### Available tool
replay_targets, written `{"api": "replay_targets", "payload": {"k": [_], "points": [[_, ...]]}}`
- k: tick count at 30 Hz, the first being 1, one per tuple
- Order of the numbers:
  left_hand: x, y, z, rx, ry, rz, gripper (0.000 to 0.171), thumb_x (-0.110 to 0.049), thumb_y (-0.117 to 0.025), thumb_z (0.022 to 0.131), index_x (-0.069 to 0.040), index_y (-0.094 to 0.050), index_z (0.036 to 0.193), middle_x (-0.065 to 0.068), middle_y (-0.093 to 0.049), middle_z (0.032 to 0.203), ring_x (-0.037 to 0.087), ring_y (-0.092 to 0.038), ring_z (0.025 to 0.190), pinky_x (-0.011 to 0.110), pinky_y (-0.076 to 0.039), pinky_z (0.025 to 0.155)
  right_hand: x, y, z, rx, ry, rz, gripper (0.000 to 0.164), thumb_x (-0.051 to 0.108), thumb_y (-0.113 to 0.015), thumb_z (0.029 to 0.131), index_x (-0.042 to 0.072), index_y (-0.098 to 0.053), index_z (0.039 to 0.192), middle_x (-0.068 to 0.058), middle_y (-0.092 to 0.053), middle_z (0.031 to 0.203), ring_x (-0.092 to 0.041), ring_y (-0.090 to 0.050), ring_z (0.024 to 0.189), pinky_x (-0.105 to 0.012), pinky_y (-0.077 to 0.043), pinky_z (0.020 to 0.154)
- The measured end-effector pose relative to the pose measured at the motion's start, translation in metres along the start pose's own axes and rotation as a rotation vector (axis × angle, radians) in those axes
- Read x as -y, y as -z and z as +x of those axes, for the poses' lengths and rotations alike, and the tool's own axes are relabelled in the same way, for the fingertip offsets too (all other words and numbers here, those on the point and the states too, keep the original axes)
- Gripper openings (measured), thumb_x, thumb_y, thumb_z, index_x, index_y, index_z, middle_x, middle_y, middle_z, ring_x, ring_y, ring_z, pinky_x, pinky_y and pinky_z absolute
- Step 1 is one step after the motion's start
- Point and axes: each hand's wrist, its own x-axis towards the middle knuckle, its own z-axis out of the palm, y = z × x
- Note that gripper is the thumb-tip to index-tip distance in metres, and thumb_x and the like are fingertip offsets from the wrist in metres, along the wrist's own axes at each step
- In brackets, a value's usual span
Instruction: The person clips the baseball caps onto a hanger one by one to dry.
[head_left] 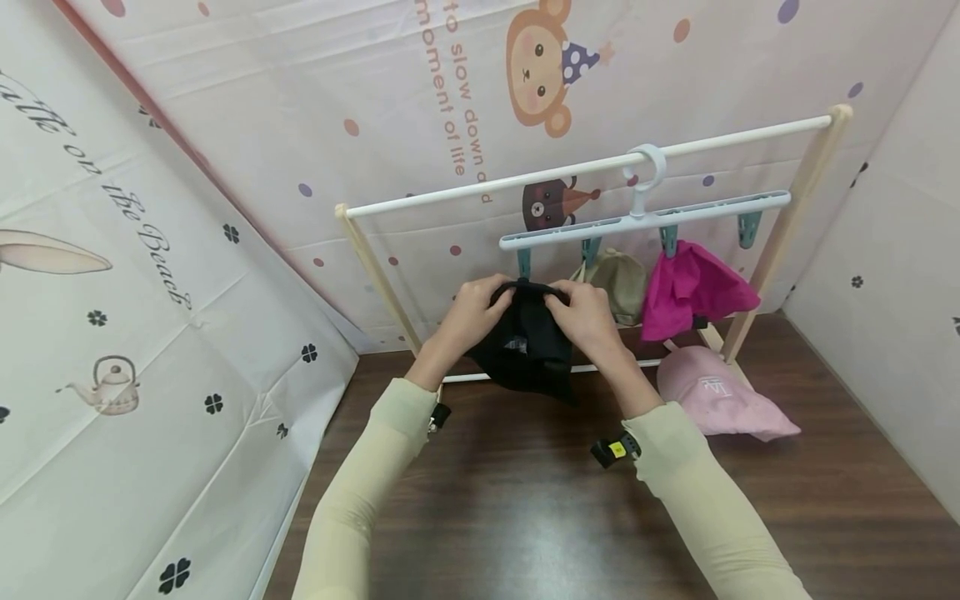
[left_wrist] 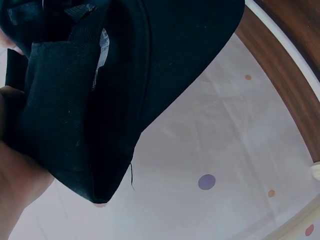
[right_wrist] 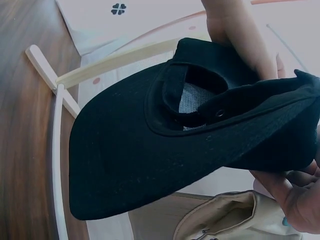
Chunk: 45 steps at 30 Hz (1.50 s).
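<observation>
Landmark: white hanger (head_left: 708, 214), hooked over the white rail (head_left: 750, 137) between pale wooden posts (head_left: 382, 283).

Black cap (head_left: 525, 371): just below the hanger's left end, brim downward, hollow crown turned toward the head view. Inside the crown, a pale tag (head_left: 516, 343); in the right wrist view, a pale, fine-textured patch (right_wrist: 192, 107) showing through the curved opening.

Left hand (head_left: 480, 307): below the hanger's left end, pinching the black cap's upper edge at the left side, thumb on the near face. Right hand (head_left: 583, 315): a little farther right below the hanger, pinching the same edge at the right side. Black cap spread between both, bulk hanging lower than either.

First teal clip (head_left: 524, 262): on the hanger's left end, directly above the black cap's upper edge. Bite on the fabric: cannot tell.

Second teal clip (head_left: 590, 252): left of the hanger's hook, at the beige cap (head_left: 618, 287); hollow visible in the right wrist view.

Third teal clip (head_left: 669, 241): right of the hanger's hook, clamped on the magenta cap (head_left: 693, 292). Fourth teal clip (head_left: 748, 229): near the hanger's right end.

Pink cap (head_left: 708, 396): well below the hanger's right half, resting on the dark wooden surface (head_left: 517, 500), pale lettering showing.
</observation>
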Motion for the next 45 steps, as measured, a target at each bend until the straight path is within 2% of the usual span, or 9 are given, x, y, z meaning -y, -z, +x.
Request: {"api": "replay_targets", "payload": {"k": [4, 7, 11, 13, 15, 18, 22, 29, 45], "points": [[0.0, 0.001, -0.001, -0.001, -0.009, -0.029, 0.031, -0.03, -0.055, 0.106, -0.01, -0.068, 0.126, 0.008, -0.071, 0.121, 0.021, -0.067, 0.11, 0.036, -0.055, 0.095, 0.0, 0.002, -0.001, -0.004, 0.004, -0.01, 0.031, 0.023, -0.058, 0.103, 0.007, -0.071, 0.126, -0.019, -0.074, 0.11, -0.03, -0.071, 0.079, -0.042, -0.058, 0.069], [0.001, 0.001, 0.0, -0.041, 0.009, -0.109, 0.034, -0.031, -0.053, 0.106, -0.008, -0.066, 0.128, 0.008, -0.071, 0.119, 0.02, -0.068, 0.107, 0.035, -0.056, 0.092, 0.0, 0.002, -0.001, -0.006, 0.005, -0.019, 0.031, 0.023, -0.058, 0.103, 0.007, -0.072, 0.126, -0.019, -0.074, 0.112, -0.032, -0.07, 0.084, -0.044, -0.058, 0.072], [0.002, 0.003, 0.008, -0.132, 0.111, -0.285, 0.035, -0.027, -0.051, 0.107, -0.005, -0.062, 0.131, 0.01, -0.071, 0.119, 0.02, -0.069, 0.105, 0.032, -0.057, 0.091, -0.002, 0.003, -0.001, -0.002, 0.008, -0.025, 0.03, 0.022, -0.058, 0.103, 0.007, -0.072, 0.125, -0.018, -0.074, 0.112, -0.032, -0.07, 0.084, -0.044, -0.057, 0.073], [0.002, 0.004, 0.015, -0.148, 0.178, -0.382, 0.035, -0.026, -0.052, 0.107, -0.004, -0.059, 0.134, 0.01, -0.07, 0.123, 0.02, -0.069, 0.108, 0.033, -0.057, 0.093, -0.003, 0.004, 0.0, -0.001, 0.013, -0.028, 0.03, 0.022, -0.058, 0.103, 0.007, -0.072, 0.125, -0.018, -0.074, 0.111, -0.032, -0.07, 0.082, -0.043, -0.057, 0.072], [0.002, 0.006, 0.021, -0.118, 0.234, -0.459, 0.039, -0.026, -0.055, 0.107, -0.005, -0.055, 0.139, 0.011, -0.067, 0.129, 0.021, -0.067, 0.113, 0.034, -0.056, 0.095, -0.005, 0.004, 0.0, -0.001, 0.013, -0.032, 0.031, 0.022, -0.057, 0.103, 0.007, -0.071, 0.126, -0.018, -0.074, 0.11, -0.031, -0.07, 0.08, -0.043, -0.057, 0.071], [-0.001, 0.005, 0.03, -0.032, 0.298, -0.565, 0.046, -0.027, -0.057, 0.106, -0.006, -0.05, 0.145, 0.012, -0.061, 0.138, 0.022, -0.064, 0.121, 0.033, -0.055, 0.098, -0.007, 0.004, 0.0, -0.001, 0.008, -0.046, 0.031, 0.022, -0.057, 0.103, 0.005, -0.071, 0.126, -0.019, -0.075, 0.109, -0.031, -0.07, 0.078, -0.043, -0.057, 0.07], [-0.008, 0.004, 0.04, 0.041, 0.345, -0.672, 0.049, -0.028, -0.059, 0.105, -0.006, -0.048, 0.147, 0.015, -0.057, 0.142, 0.023, -0.059, 0.128, 0.032, -0.053, 0.101, -0.009, 0.003, 0.001, 0.009, 0.004, -0.059, 0.032, 0.021, -0.057, 0.103, 0.004, -0.07, 0.127, -0.019, -0.075, 0.108, -0.032, -0.071, 0.081, -0.044, -0.057, 0.071], [-0.011, 0.0, 0.051, 0.034, 0.347, -0.796, 0.04, -0.019, -0.06, 0.104, 0.0, -0.054, 0.139, 0.018, -0.062, 0.133, 0.025, -0.06, 0.125, 0.035, -0.051, 0.104, -0.013, 0.003, 0.001, 0.004, 0.008, -0.057, 0.032, 0.019, -0.056, 0.103, 0.001, -0.07, 0.126, -0.022, -0.073, 0.112, -0.035, -0.07, 0.09, -0.048, -0.057, 0.077], [-0.008, 0.0, 0.051, -0.013, 0.346, -0.927, 0.033, -0.011, -0.063, 0.101, 0.003, -0.057, 0.131, 0.02, -0.065, 0.126, 0.029, -0.068, 0.114, 0.033, -0.057, 0.095, -0.017, 0.003, 0.001, -0.02, 0.016, -0.063, 0.032, 0.019, -0.056, 0.102, 0.001, -0.072, 0.123, -0.021, -0.074, 0.109, -0.036, -0.07, 0.092, -0.049, -0.056, 0.077]]}}
